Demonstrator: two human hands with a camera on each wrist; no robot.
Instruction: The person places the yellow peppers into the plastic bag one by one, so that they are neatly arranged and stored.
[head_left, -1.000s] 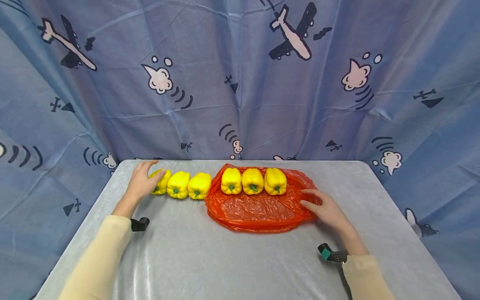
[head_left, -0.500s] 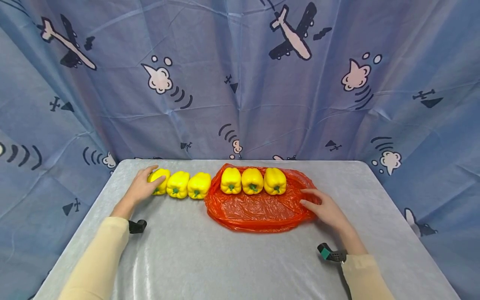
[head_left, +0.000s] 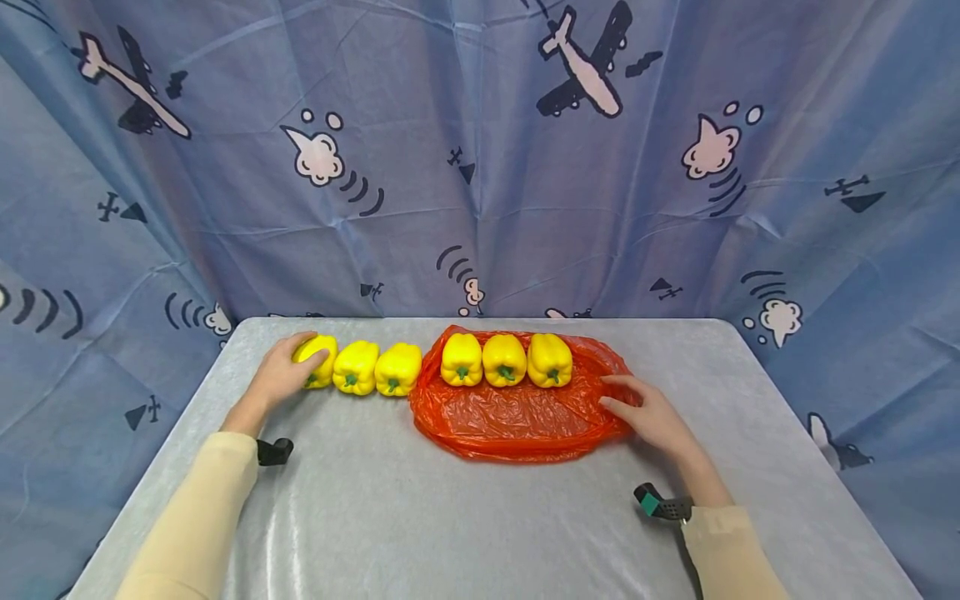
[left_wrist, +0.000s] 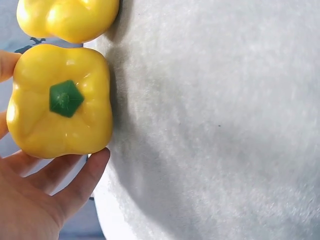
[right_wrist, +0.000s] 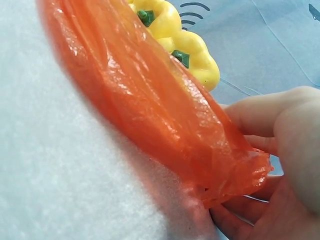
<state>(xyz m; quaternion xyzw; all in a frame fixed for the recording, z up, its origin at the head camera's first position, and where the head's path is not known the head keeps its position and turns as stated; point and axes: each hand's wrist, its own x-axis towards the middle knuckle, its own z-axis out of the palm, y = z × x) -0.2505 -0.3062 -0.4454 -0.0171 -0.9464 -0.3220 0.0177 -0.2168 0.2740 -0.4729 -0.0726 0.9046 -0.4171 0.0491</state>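
My left hand (head_left: 279,371) grips the leftmost yellow bell pepper (head_left: 323,375) on the table, its thumb against the near side. In the left wrist view that bell pepper (left_wrist: 37,120) faces me with its green stem, with digits at its left and below. Two more bell peppers stand right of it, a middle one (head_left: 356,367) and a right one (head_left: 399,369). A red plastic bag (head_left: 517,421) lies mid-table with three bell peppers (head_left: 506,360) in a row on it. My right hand (head_left: 660,421) touches the bag's right edge, thumb and fingers spread on either side.
A grey-white cloth covers the table (head_left: 450,525). Behind it hangs a blue curtain (head_left: 420,167) printed with airplanes, close to the table's back edge. Black straps with small devices sit on both wrists.
My left hand has lowered slightly and closed around the leftmost bell pepper, which has shifted very little. My right hand, the bag and the other bell peppers stay in place.
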